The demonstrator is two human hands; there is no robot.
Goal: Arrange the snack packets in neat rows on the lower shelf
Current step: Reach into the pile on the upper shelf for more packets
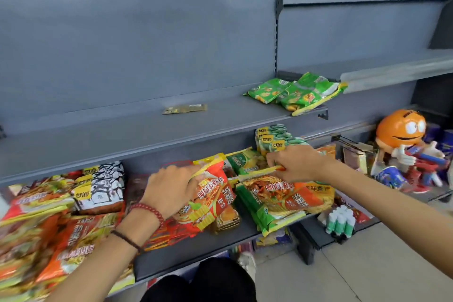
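Observation:
On the lower shelf (196,247) lie many snack packets. My left hand (171,189) grips the top edge of a red and yellow packet (213,193) at the shelf's middle. My right hand (296,163) pinches the upper edge of a green and orange packet (286,198) to the right. Behind it stand small green packets (272,140) upright in a row. A heap of red and orange packets (41,228) fills the left end, with black and white packets (103,186) behind.
The upper shelf (122,135) holds green packets (296,93) at its right end and one flat olive packet (185,108). An orange figure (402,135) stands on the neighbouring rack at right. White bottles (340,222) sit below it. My dark-clad knee (208,282) is in front.

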